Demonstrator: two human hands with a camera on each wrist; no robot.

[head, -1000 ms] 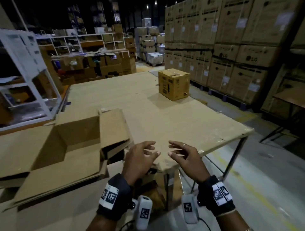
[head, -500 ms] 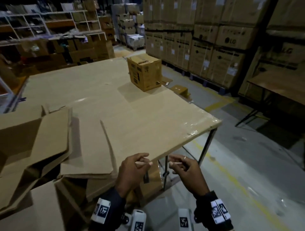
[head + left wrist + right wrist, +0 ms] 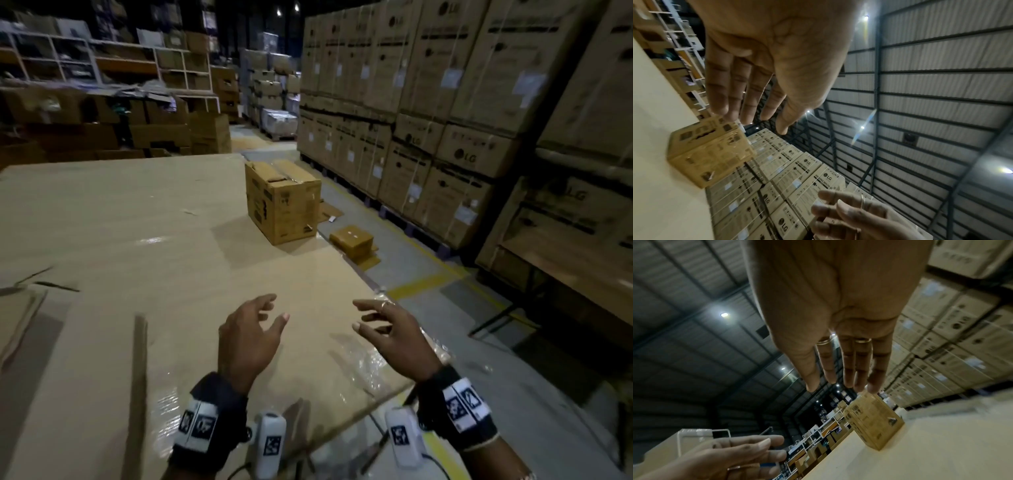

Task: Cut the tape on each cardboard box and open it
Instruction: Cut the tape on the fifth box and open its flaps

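Cardboard: 1 box (image 3: 283, 200), 2 hands

Left hand (image 3: 248, 337) and right hand (image 3: 397, 337) hover empty over the table (image 3: 137, 219), cardboard box (image 3: 282, 200) well beyond.

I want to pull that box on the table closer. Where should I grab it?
Best guess: hold the cardboard box by its two upright side walls, one open hand on each, coming from the near corner that faces you. It stands upright and square, apart from both the left hand and right hand.
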